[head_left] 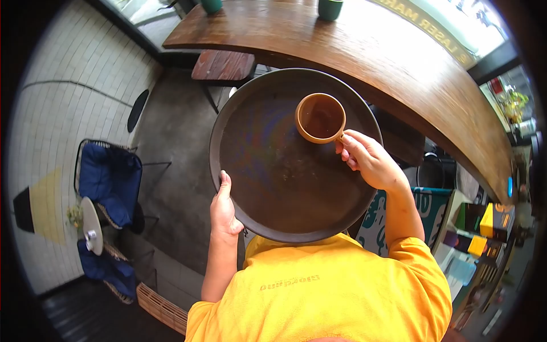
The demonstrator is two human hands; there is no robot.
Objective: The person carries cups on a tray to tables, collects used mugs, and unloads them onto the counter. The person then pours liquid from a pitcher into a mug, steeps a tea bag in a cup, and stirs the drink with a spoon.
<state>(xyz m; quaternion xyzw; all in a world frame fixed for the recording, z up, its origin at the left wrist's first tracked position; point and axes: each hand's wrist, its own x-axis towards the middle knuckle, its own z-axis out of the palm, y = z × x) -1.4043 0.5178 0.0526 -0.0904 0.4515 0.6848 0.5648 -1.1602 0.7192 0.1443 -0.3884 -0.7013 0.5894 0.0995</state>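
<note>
A large round dark tray (268, 194) is held level in front of my yellow shirt. My left hand (224, 208) grips its left rim, thumb on top and the other fingers hidden beneath. Over the upper right part of the tray is a brown cup (320, 118), seen from above. The fingers of my right hand (364, 157) are pinched on the cup's handle at its lower right. Whether the cup rests on the tray or hangs just above it, I cannot tell.
Beyond the tray runs a long wooden counter (273, 28) with green pots (330, 9). A wooden stool (223, 65) stands below it. Blue chairs (108, 176) and a small round table (91, 219) are at the left. Boxes (494, 221) sit at the right.
</note>
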